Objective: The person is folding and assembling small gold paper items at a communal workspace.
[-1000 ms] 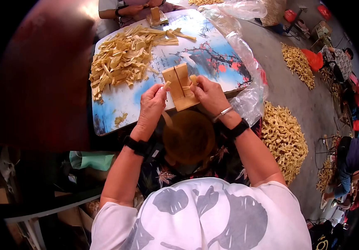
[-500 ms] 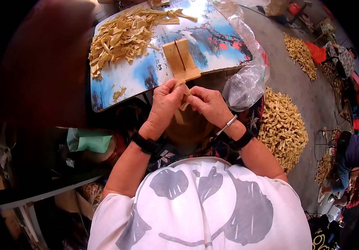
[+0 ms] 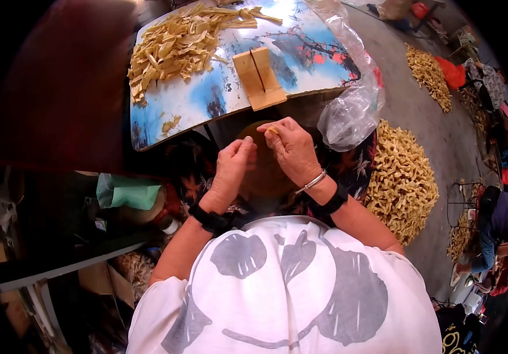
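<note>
My right hand (image 3: 292, 148) pinches a small yellow folded strip (image 3: 272, 130) between thumb and fingers, just beyond the table's near edge. A short gap to the left of it, my left hand (image 3: 234, 167) is closed with the thumb raised. Its fingers are slightly blurred, and whatever they hold, if anything, is hidden. Ahead of both hands, a wooden stand (image 3: 260, 79) with a thin dark upright rod sits at the table edge. A heap of flat yellow strips (image 3: 177, 44) lies on the table's far left.
The table (image 3: 198, 100) has a blue and white painted top. Clear plastic sheeting (image 3: 348, 118) hangs at its right corner. On the floor to the right rises a large pile of yellow knotted pieces (image 3: 401, 183). A green bag (image 3: 127, 194) is at left; other people sit far right.
My hands have moved apart. The strip that was between both hands is now a compact piece in my right hand alone.
</note>
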